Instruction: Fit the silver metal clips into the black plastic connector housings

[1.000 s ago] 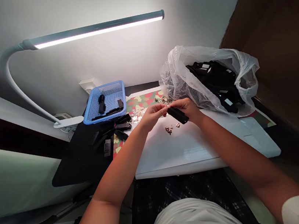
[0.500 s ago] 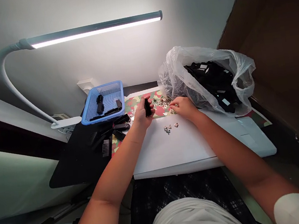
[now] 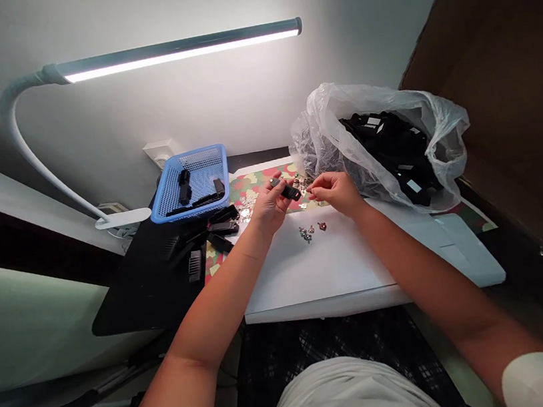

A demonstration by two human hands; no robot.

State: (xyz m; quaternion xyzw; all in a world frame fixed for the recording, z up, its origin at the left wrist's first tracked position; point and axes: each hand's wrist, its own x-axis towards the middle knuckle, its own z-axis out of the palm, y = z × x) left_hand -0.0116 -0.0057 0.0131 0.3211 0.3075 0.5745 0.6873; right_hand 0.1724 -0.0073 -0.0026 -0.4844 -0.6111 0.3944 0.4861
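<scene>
My left hand (image 3: 268, 209) is closed around a small, oblong black plastic piece (image 3: 291, 192), its far end sticking out toward the right. Close beside that end, the fingertips of my right hand (image 3: 339, 194) are pinched together on a tiny metal part (image 3: 308, 189), too small to make out in detail. Beyond the hands, a loose pile of shiny metal parts (image 3: 301, 181) lies on the patterned sheet (image 3: 253, 180). Several more small metal pieces (image 3: 307, 233) rest on the white board (image 3: 306, 273) nearer to me.
At the left stands a blue plastic basket (image 3: 156, 214) with a few black pieces inside. More black plastic pieces (image 3: 224, 227) and a comb-like one (image 3: 195, 266) lie in front of it. A clear bag (image 3: 330, 114) of black items stands right. Overhead reaches a lamp (image 3: 178, 45).
My left hand has turned and brought the black piece rightward, so it now points at my right hand. The right hand has lifted slightly from the metal pile with its fingers pinched.
</scene>
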